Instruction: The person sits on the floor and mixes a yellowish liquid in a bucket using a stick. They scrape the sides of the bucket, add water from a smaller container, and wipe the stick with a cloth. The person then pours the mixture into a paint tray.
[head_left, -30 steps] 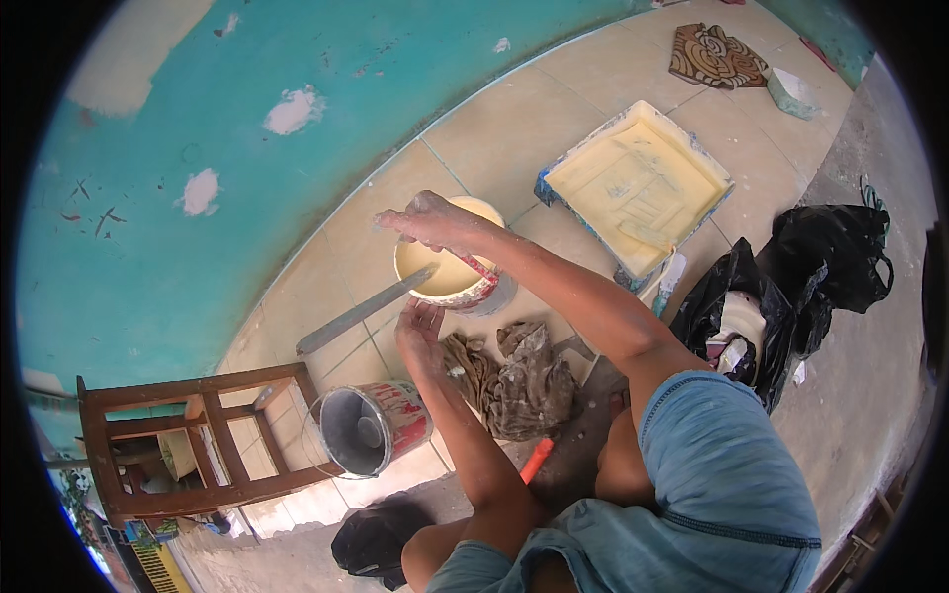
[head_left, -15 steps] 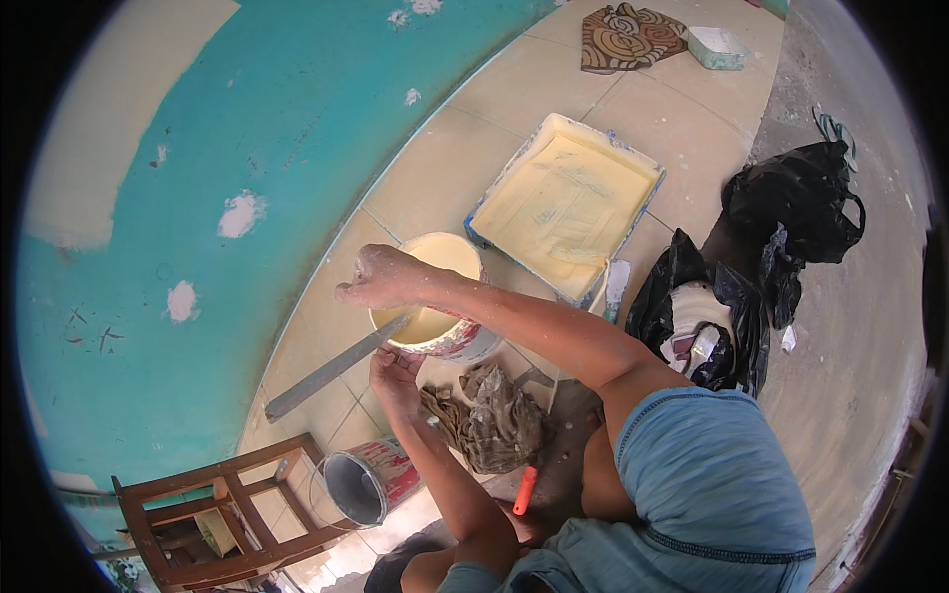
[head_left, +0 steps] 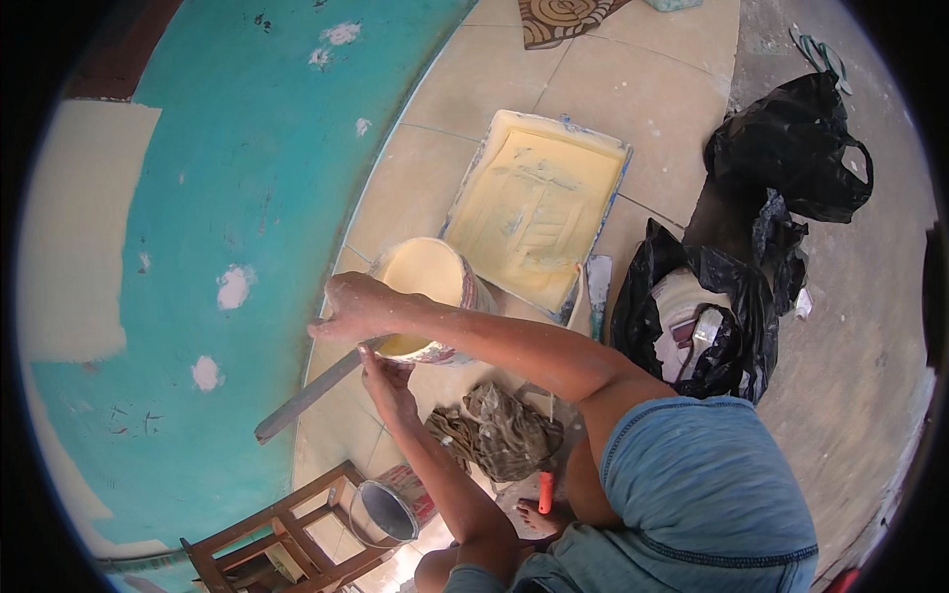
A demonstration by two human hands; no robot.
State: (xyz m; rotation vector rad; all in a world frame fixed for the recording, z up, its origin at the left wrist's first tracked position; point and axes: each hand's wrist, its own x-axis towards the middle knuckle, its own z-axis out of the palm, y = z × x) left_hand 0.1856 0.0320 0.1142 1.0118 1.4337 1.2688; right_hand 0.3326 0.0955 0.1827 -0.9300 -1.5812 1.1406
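A round paint bucket [head_left: 479,296] holds cream-coloured paint, with red patches on its smeared outside. My right hand [head_left: 354,306] is closed over its left rim, and its fingers hide whatever is in them. Along the bucket's near-left side, my left hand [head_left: 388,382] grips the rim, fingers curled on the outside and thumb at the top. A flat grey stick [head_left: 306,399] crosses the rim beside both hands, its outer end pointing down-left. Cream paint also coats the paint tray [head_left: 613,212] behind the bucket.
A scraper [head_left: 598,287] lies by the tray. Crumpled cloth [head_left: 504,425] and an orange-handled tool [head_left: 546,491] lie before me. Black plastic bags [head_left: 786,163] are at right, a second bucket [head_left: 388,511] and wooden chair [head_left: 262,542] at lower left, the turquoise wall [head_left: 247,198] at left.
The view has shifted. My right hand has moved slightly left and nearer relative to the bucket, and the stick's inner end now shows less over the paint. My left hand stays at the rim.
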